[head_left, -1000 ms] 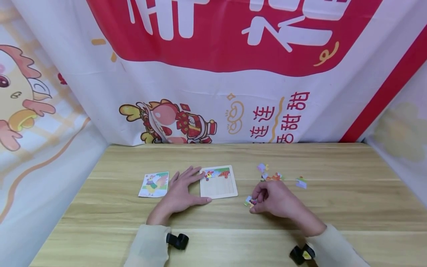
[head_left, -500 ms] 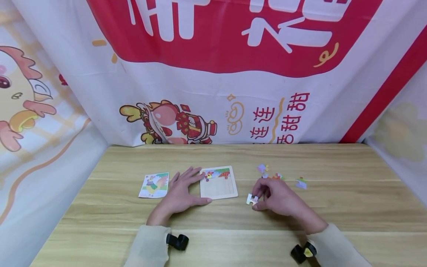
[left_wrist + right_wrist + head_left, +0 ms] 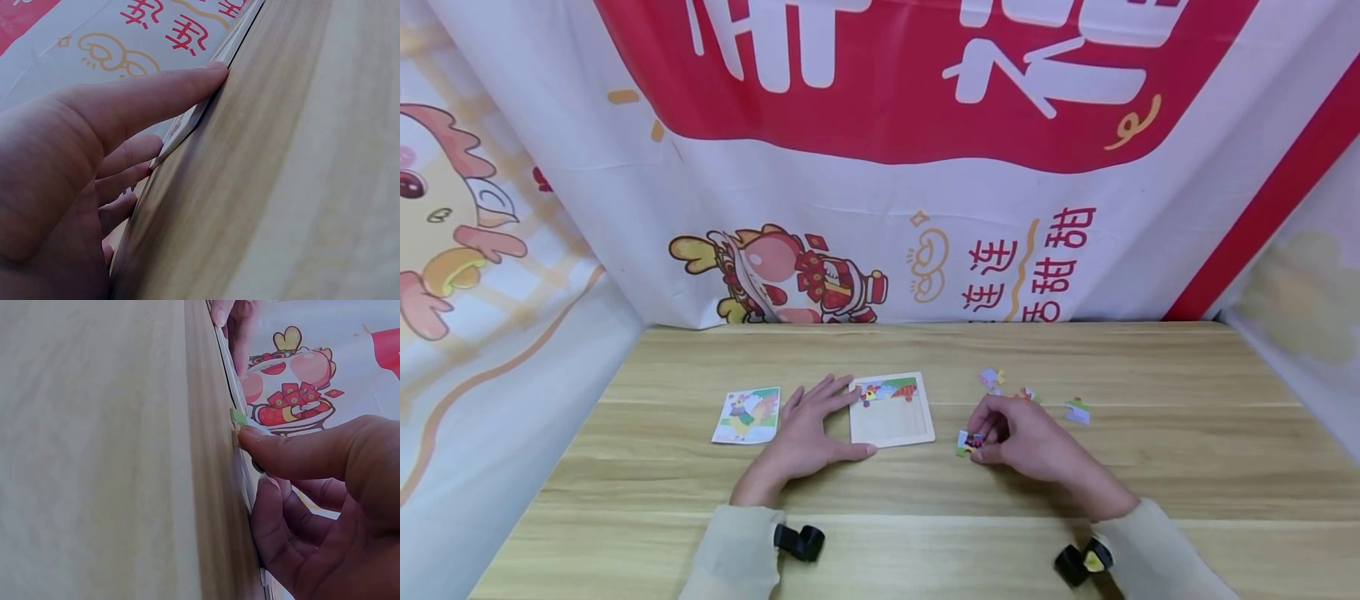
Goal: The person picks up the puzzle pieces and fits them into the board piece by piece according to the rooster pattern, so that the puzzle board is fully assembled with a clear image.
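In the head view my left hand (image 3: 805, 432) lies spread at the left side of a square wooden puzzle tray (image 3: 889, 424). Its thumb touches the front corner and its fingertips the back left edge; the left wrist view also has the thumb (image 3: 187, 87) on the rim. Joined puzzle pieces (image 3: 887, 391) fill a strip along the tray's back. To the right of the tray, my right hand (image 3: 1030, 439) pinches a jigsaw puzzle piece (image 3: 966, 442) between thumb and fingers. Only the piece's green and yellow edge (image 3: 238, 417) shows in the right wrist view.
A picture card (image 3: 747, 415) of a hen lies left of my left hand. Loose puzzle pieces (image 3: 991, 379) sit behind my right hand, partly hidden by it, with another puzzle piece (image 3: 1077, 410) farther right. A printed cloth (image 3: 865, 242) hangs behind the wooden table (image 3: 880, 533).
The puzzle piece in my right hand has turned and shifted slightly right and back, its pale face showing briefly midway. My left hand and the tray have kept still.
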`<state>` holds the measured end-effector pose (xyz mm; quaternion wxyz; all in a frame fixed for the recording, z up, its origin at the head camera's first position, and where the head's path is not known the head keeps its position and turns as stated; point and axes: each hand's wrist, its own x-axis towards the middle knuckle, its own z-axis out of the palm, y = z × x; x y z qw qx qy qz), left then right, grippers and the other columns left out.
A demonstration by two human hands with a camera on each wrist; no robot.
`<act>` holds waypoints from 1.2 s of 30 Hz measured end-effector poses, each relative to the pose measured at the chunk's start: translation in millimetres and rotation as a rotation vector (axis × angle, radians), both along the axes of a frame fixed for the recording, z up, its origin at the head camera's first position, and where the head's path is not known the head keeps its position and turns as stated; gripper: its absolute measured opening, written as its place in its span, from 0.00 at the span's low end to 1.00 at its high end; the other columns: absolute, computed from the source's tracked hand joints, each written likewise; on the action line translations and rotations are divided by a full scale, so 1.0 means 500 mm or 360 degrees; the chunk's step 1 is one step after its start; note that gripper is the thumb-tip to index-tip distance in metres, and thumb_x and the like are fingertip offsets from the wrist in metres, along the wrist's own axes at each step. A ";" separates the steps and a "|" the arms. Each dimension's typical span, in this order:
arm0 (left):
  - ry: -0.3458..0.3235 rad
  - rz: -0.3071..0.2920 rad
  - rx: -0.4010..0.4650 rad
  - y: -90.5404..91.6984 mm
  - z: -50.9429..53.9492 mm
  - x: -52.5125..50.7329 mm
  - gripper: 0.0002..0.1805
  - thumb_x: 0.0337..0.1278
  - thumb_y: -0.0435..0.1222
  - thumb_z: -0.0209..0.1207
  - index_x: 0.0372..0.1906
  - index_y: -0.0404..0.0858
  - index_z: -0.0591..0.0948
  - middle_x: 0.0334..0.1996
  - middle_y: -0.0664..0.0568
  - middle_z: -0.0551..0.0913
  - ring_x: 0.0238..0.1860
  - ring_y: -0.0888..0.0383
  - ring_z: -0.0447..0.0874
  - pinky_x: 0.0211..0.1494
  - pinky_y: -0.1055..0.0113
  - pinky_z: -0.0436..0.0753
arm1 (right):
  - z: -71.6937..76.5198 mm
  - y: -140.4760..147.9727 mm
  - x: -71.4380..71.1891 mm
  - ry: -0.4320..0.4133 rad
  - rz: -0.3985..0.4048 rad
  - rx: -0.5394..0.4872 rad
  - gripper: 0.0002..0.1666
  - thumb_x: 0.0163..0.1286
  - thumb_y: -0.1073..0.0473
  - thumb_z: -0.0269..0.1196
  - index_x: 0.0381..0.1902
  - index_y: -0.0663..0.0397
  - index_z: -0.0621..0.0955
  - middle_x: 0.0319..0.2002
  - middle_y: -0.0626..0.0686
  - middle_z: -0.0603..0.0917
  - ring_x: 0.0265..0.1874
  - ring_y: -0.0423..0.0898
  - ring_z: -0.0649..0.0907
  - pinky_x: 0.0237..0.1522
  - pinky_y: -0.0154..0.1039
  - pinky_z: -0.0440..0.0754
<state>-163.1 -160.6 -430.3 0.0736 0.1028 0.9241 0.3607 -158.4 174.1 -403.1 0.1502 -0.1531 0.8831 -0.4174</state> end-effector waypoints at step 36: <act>0.0005 0.0003 -0.0015 -0.004 0.005 0.008 0.49 0.49 0.55 0.81 0.78 0.47 0.76 0.85 0.54 0.64 0.90 0.48 0.47 0.91 0.40 0.35 | -0.007 0.011 -0.015 0.0123 0.0007 -0.0009 0.10 0.65 0.66 0.76 0.39 0.48 0.86 0.34 0.48 0.88 0.36 0.46 0.84 0.38 0.33 0.83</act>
